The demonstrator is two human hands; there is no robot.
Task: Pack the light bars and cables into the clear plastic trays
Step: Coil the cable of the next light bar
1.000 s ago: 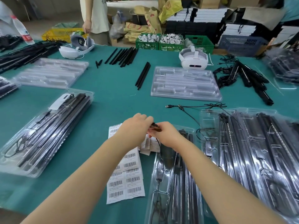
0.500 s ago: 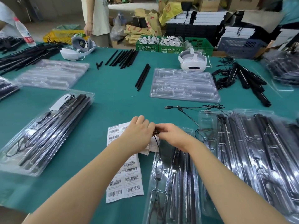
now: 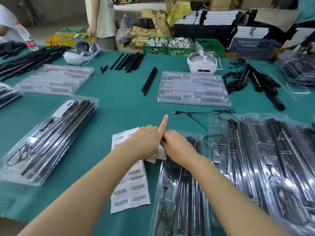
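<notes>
A clear tray lies right in front of me with black light bars and a cable with an inline controller in it. My left hand and my right hand meet over its far end. Both grip the cable's upper end, which is mostly hidden between them. My left index finger sticks out straight; the other fingers are curled. An empty clear tray lies farther back. A loose USB cable lies in front of it.
Barcode label sheets lie under my left wrist. Filled trays lie at right and left. Another empty tray, loose bars, a cabled bar pile and two headsets lie behind. A person stands beyond the table.
Both hands stayed together at the tray's far end. My left index finger has straightened and now points away from me.
</notes>
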